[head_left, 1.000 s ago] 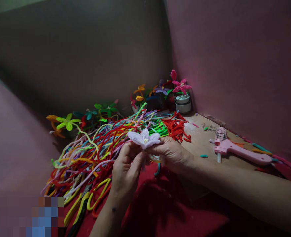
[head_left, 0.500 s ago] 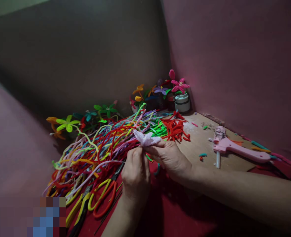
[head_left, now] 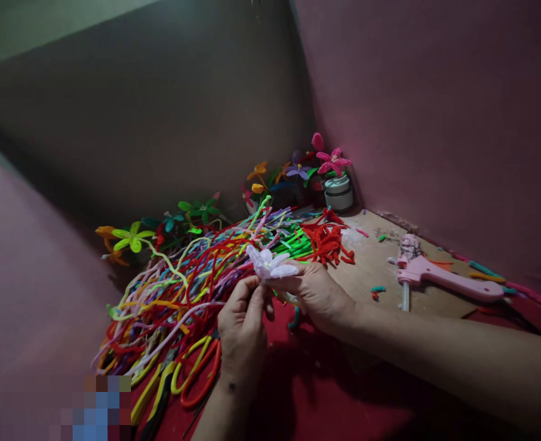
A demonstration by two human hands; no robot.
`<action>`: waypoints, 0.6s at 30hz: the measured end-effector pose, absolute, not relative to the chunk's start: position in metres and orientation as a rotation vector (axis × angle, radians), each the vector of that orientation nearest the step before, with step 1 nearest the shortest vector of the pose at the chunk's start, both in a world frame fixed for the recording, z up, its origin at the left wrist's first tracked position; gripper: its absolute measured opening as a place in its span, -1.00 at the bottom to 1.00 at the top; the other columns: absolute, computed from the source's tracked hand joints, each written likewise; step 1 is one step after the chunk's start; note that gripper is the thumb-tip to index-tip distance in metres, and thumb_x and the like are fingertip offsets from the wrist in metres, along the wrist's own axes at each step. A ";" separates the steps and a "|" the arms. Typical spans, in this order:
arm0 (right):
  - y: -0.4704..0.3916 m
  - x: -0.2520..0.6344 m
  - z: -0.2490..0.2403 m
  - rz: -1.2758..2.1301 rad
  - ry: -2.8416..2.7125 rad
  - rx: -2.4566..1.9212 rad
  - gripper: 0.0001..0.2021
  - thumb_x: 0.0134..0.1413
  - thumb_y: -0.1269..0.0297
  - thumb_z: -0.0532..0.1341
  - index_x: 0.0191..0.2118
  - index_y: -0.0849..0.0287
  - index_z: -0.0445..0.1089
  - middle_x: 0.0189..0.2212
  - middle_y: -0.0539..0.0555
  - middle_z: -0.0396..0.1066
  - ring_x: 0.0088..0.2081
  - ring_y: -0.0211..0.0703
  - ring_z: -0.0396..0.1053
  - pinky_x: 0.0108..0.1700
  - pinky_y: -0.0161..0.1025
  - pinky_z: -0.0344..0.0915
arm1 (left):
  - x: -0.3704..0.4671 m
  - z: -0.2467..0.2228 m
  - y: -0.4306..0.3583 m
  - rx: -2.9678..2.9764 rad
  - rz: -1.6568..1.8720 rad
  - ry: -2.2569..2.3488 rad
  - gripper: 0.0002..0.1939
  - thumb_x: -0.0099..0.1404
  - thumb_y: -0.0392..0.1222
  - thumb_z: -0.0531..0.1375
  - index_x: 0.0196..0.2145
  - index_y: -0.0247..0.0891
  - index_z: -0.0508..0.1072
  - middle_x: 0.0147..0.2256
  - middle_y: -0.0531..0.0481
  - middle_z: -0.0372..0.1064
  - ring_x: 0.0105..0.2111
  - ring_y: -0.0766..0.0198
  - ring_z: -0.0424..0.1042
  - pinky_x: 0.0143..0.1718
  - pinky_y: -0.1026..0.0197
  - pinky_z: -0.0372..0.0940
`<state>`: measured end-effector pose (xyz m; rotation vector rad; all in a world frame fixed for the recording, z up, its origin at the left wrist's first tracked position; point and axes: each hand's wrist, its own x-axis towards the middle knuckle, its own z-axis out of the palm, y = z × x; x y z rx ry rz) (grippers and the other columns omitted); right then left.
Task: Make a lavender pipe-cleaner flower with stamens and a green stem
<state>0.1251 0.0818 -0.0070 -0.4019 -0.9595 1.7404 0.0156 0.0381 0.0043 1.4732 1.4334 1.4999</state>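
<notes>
While my left hand (head_left: 243,321) and right hand (head_left: 323,298), nearly closed, pinch the fuzzy pale-lilac flower (head_left: 267,264) underneath, I'd squeeze lightly.

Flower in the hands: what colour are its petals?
The flower's petals are pale lilac, nearly white; the head view shows them best.

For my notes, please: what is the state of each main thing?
Pale lilac fuzzy flower, petals spread, held by left fingers and right fingers
Pink plastic glue gun, lying on its side
Yellow-and-red-handled scissors, handles apart, blades hidden
Yellow-and-black-handled pliers, handles apart
Multicoloured fuzzy stems, tangled
Lime-green flower, petals open
Red fuzzy pieces, heaped
</notes>
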 end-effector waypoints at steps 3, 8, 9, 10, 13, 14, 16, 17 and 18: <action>0.085 0.128 -0.005 1.806 -0.978 -0.342 -0.73 -0.35 0.17 0.38 -0.49 0.26 0.46 -0.58 0.00 0.35 -0.51 -0.30 0.25 -0.42 -0.31 0.14 | 0.013 0.009 0.041 1.290 1.500 1.211 -0.93 0.17 -0.23 0.17 -0.42 -0.29 0.37 -0.63 0.15 0.21 -0.62 0.46 0.15 -0.54 0.38 0.09; 0.092 0.130 -0.004 1.901 -1.084 -0.216 -0.73 -0.30 0.15 0.36 -0.54 0.30 0.46 -0.57 0.02 0.38 -0.50 -0.30 0.27 -0.33 -0.28 0.16 | 0.003 0.013 0.045 1.173 1.383 1.034 -0.84 0.12 -0.26 0.20 -0.56 -0.35 0.35 -0.68 0.12 0.21 -0.65 0.49 0.17 -0.55 0.39 0.11; 0.093 0.131 -0.005 1.914 -1.104 -0.199 -0.71 -0.32 0.12 0.36 -0.56 0.31 0.45 -0.58 0.03 0.38 -0.50 -0.29 0.27 -0.34 -0.28 0.16 | 0.000 0.013 0.046 1.156 1.347 1.019 -0.84 0.11 -0.26 0.21 -0.56 -0.35 0.36 -0.69 0.12 0.21 -0.67 0.49 0.16 -0.57 0.39 0.12; 0.094 0.131 -0.005 1.920 -1.115 -0.187 -0.68 -0.35 0.09 0.37 -0.56 0.31 0.45 -0.59 0.03 0.37 -0.50 -0.28 0.27 -0.34 -0.27 0.16 | -0.002 0.014 0.048 1.141 1.312 1.008 -0.84 0.10 -0.26 0.22 -0.57 -0.36 0.36 -0.70 0.12 0.21 -0.68 0.49 0.16 -0.58 0.39 0.12; 0.094 0.132 -0.006 1.934 -1.126 -0.163 -0.62 -0.39 0.01 0.36 -0.54 0.29 0.44 -0.63 0.02 0.34 -0.52 -0.25 0.28 -0.37 -0.25 0.19 | -0.008 0.014 0.051 1.120 1.213 0.992 -0.85 0.07 -0.25 0.24 -0.56 -0.38 0.38 -0.70 0.10 0.22 -0.70 0.47 0.18 -0.62 0.38 0.14; 0.093 0.132 -0.006 1.939 -1.117 -0.161 -0.61 -0.37 -0.01 0.35 -0.53 0.28 0.43 -0.64 0.01 0.33 -0.54 -0.25 0.27 -0.40 -0.25 0.20 | -0.008 0.014 0.052 1.117 1.191 0.986 -0.84 0.07 -0.24 0.24 -0.55 -0.38 0.38 -0.69 0.09 0.23 -0.70 0.46 0.19 -0.63 0.36 0.16; 0.091 0.131 -0.006 1.950 -1.093 -0.164 -0.63 -0.29 -0.01 0.32 -0.51 0.26 0.43 -0.64 0.00 0.32 -0.58 -0.27 0.25 -0.46 -0.26 0.21 | -0.005 0.015 0.052 1.119 1.173 0.980 -0.83 0.08 -0.21 0.23 -0.53 -0.37 0.37 -0.65 0.08 0.26 -0.70 0.44 0.21 -0.63 0.32 0.20; 0.090 0.130 -0.005 1.946 -1.068 -0.167 -0.65 -0.28 0.01 0.32 -0.50 0.26 0.43 -0.64 0.00 0.32 -0.59 -0.28 0.24 -0.49 -0.27 0.20 | -0.003 0.016 0.052 1.125 1.186 0.987 -0.84 0.09 -0.20 0.22 -0.51 -0.37 0.37 -0.62 0.07 0.29 -0.69 0.42 0.22 -0.61 0.30 0.22; 0.089 0.129 -0.005 1.936 -1.031 -0.173 -0.67 -0.27 0.03 0.32 -0.49 0.25 0.43 -0.64 -0.01 0.32 -0.59 -0.29 0.23 -0.51 -0.29 0.18 | 0.000 0.016 0.050 1.143 1.218 1.009 -0.84 0.10 -0.19 0.22 -0.48 -0.35 0.37 -0.59 0.06 0.31 -0.67 0.41 0.25 -0.58 0.29 0.24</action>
